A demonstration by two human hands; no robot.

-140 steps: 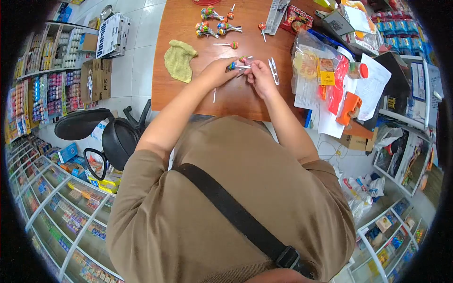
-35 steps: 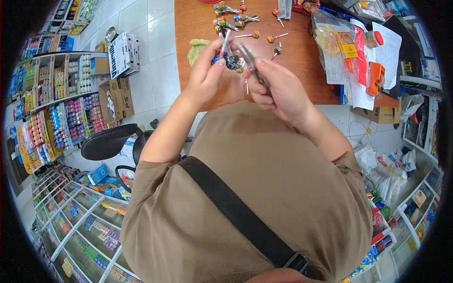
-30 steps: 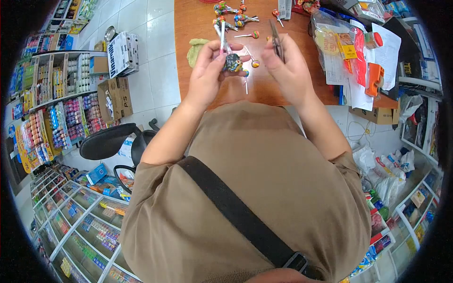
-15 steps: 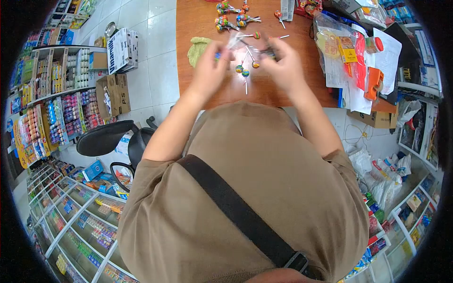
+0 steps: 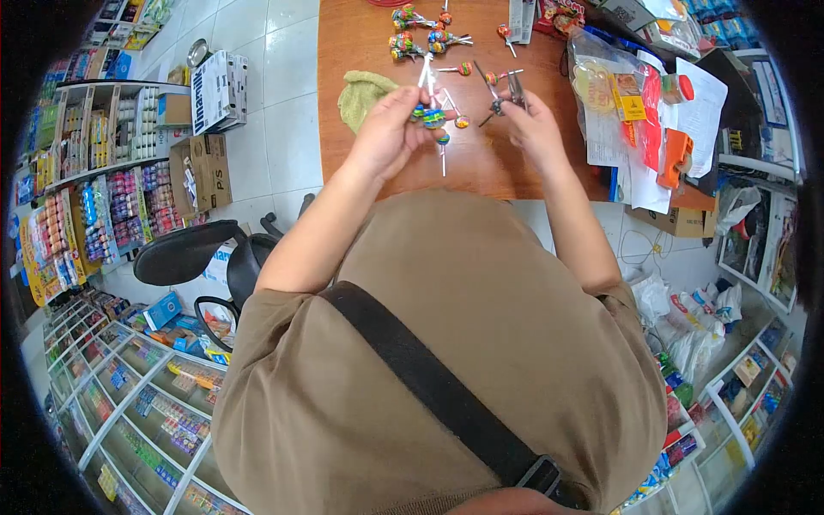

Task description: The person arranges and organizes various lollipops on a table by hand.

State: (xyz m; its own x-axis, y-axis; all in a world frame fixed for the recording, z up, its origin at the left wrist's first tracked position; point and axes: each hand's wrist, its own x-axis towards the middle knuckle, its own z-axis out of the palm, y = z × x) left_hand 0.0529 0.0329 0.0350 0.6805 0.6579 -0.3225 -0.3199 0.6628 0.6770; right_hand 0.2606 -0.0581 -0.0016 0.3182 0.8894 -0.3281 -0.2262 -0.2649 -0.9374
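Observation:
My left hand (image 5: 388, 129) is closed around a small bunch of lollipops (image 5: 432, 118). Their white sticks point up and away from me, and the green, blue and yellow wrapped heads hang by my fingers. In my right hand (image 5: 536, 129) is a dark, thin tool (image 5: 515, 89) with narrow arms spread apart; its exact kind I cannot make out. Between the hands, a lollipop with an orange and yellow head (image 5: 462, 123) lies on the table. Another lollipop (image 5: 443, 139) lies nearer me, its stick towards my body.
Bundled lollipops (image 5: 406, 45) lie at the back of the brown table (image 5: 343, 163), with loose ones to their right. A green cloth (image 5: 360, 99) is left of my left hand. Papers, a plastic bag (image 5: 596, 81) and an orange tape dispenser (image 5: 675, 159) crowd the right side.
Both hands were blurred by motion before and are steadier now. The left hand has moved slightly right with the lollipops; the right hand has moved right, showing the dark tool.

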